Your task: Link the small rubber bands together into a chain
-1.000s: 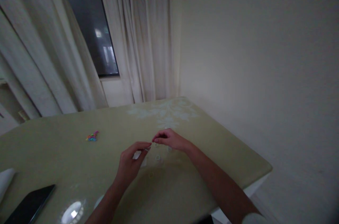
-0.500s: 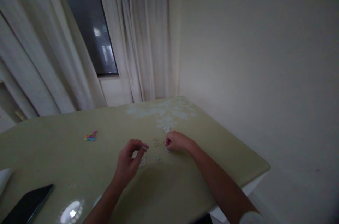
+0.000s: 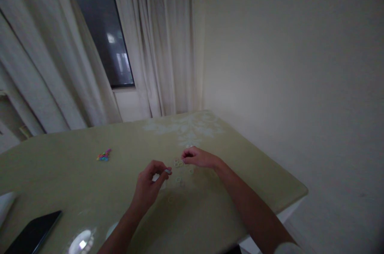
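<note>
Left hand [image 3: 150, 180] pinches a pale piece [image 3: 168, 171] over the table [image 3: 75, 182]

The pale piece sticks out between thumb and fingertips. The right hand [image 3: 198, 157] has thumb and fingers close together just beside a cluster of rings [image 3: 176, 161]; whether they pinch anything, I cannot tell. More rings lie scattered on the table, nearer the person. Well apart, to the left, are a colourful pile [image 3: 104, 155] and, closer in, a black tablet [image 3: 33, 231].
</note>
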The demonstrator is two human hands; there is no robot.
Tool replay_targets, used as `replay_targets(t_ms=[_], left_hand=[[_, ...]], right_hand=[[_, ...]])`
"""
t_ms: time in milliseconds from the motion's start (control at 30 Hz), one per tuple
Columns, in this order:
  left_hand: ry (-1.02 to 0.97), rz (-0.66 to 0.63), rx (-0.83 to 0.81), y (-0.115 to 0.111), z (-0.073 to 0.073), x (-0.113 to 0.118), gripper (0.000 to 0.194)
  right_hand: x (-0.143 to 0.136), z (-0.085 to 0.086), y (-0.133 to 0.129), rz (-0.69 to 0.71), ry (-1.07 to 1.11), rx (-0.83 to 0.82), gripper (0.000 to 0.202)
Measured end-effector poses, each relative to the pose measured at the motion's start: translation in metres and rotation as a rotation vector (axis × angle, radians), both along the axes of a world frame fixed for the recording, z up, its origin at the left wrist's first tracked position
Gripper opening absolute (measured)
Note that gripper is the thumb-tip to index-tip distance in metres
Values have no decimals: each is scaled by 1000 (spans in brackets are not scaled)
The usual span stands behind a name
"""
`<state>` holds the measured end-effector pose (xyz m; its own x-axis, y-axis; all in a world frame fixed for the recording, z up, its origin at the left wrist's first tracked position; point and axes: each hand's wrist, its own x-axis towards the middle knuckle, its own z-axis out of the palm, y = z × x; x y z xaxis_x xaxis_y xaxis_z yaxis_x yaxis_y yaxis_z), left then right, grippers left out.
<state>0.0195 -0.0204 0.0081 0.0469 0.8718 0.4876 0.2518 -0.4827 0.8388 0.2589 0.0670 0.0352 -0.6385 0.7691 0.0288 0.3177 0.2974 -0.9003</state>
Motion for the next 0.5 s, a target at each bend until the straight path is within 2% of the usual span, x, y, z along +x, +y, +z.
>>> replay_targets(t_ms=[100,267,400,500], left_hand=[[36,-40,-7,-2,0,3,16],[73,-61,92,-3,3,5,4],[117,-99,230,0,5,5,16],[146,-41,308,1,7,2,15]], right_hand=[[-8,5,-10,39,113,-57,7],[-23,6,-26,96,210,-117,19],[-30,0,-25,109,283,-144,30],[-31,3,-23,94,293,-126,36]])
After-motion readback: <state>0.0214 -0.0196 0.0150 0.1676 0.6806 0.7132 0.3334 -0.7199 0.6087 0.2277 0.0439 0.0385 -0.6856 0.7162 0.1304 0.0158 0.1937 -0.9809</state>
